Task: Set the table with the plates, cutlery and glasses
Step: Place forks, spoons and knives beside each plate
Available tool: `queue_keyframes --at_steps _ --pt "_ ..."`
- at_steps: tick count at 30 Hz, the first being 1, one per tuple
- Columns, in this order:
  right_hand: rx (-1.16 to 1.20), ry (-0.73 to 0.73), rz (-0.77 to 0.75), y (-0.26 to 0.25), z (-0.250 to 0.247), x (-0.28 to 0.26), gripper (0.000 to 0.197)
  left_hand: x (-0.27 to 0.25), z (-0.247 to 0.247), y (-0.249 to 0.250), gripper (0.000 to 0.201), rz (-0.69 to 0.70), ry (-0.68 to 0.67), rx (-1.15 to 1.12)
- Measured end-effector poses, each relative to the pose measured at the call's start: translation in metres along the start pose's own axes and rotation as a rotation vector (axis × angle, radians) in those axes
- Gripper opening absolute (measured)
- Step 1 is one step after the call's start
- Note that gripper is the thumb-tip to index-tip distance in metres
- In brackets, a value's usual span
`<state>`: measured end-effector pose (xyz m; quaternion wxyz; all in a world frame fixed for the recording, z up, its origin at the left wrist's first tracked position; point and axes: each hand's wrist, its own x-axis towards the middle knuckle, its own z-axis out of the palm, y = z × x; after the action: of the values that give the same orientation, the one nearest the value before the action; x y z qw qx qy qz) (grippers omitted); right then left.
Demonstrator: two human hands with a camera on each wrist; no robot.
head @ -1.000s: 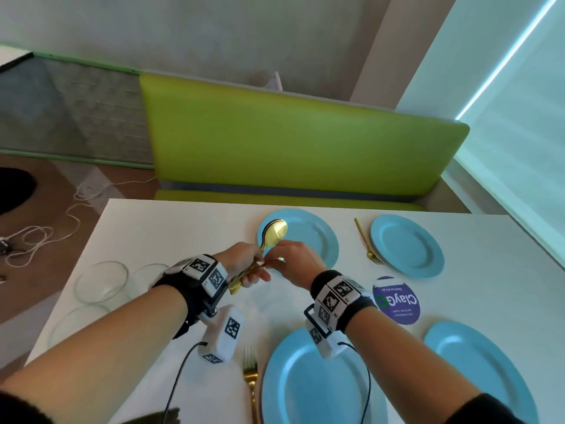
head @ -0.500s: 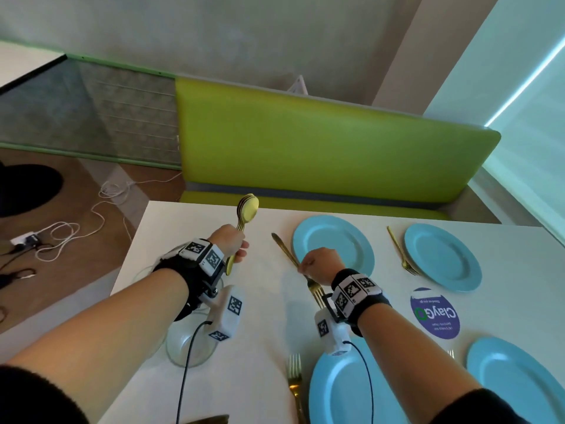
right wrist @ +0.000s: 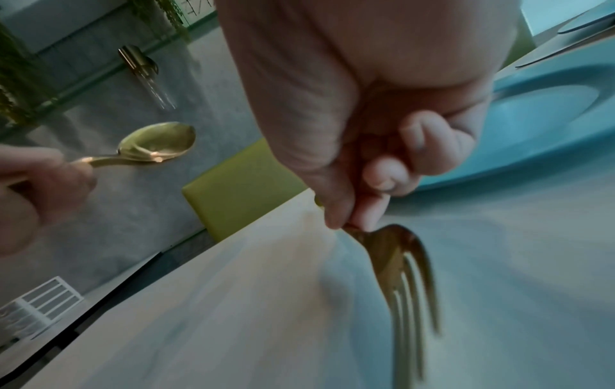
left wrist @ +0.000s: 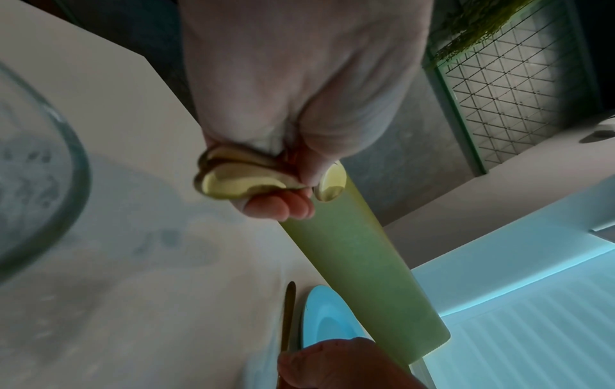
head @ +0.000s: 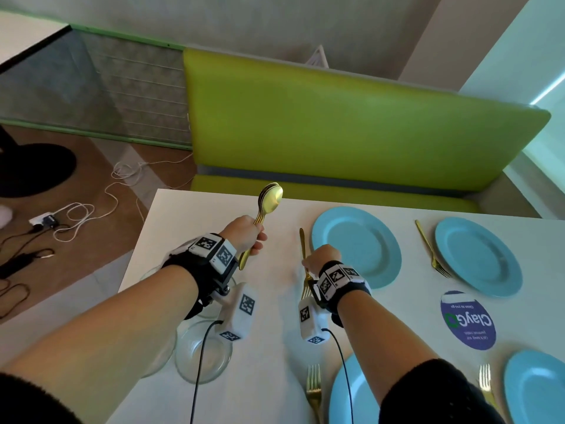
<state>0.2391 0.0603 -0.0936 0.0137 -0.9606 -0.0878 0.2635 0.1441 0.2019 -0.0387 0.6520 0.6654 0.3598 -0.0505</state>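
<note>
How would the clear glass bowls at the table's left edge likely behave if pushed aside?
The glass bowls look thin, so probably fragile. Their smooth bases on the smooth white table would likely slide easily. Being wide and low, they seem unlikely to tip, but near the edge they could fall.

A round purple sticker (head: pixel 467 320) on the white table (head: pixel 275 347) reads "ClayGo", upside down; its smaller print is illegible.

White table (head: pixel 275 377) with blue plates (head: pixel 356 246), gold forks (head: pixel 432 250), glass bowls (head: pixel 203 359), sticker (head: pixel 467 321)
</note>
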Motion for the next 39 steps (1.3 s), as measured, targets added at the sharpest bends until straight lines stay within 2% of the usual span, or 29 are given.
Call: queue_keyframes --at_steps 4,8,12,15,19,23,32,39 --pt "0.153 0.008 0.047 -0.001 0.003 0.007 0.014 0.004 0.002 -0.001 0.017 -0.003 -0.011 -0.005" --pt "0.254 0.051 0.090 -0.002 0.004 0.011 0.029 0.007 0.006 -0.001 0.016 0.002 -0.020 -0.012" --pt "0.350 0.130 0.118 -0.004 0.002 0.011 0.008 0.008 0.008 -0.004 0.016 -0.003 -0.018 -0.020" --pt "0.384 0.165 0.133 -0.004 -0.001 0.016 0.008 0.010 0.007 -0.006 0.017 -0.009 -0.005 -0.023" --pt "0.436 0.186 0.145 -0.002 -0.005 0.022 0.022 0.013 0.004 -0.008 0.026 -0.012 0.025 -0.023" --pt "0.464 0.192 0.137 0.001 -0.005 0.025 0.038 0.013 0.002 -0.008 0.024 -0.009 0.044 -0.033" --pt "0.485 0.177 0.126 0.002 -0.003 0.026 0.042 0.007 0.005 -0.009 0.016 -0.003 0.052 -0.035" --pt "0.470 0.192 0.108 0.006 -0.004 0.025 0.051 0.005 0.005 -0.012 0.026 -0.001 0.058 -0.041"
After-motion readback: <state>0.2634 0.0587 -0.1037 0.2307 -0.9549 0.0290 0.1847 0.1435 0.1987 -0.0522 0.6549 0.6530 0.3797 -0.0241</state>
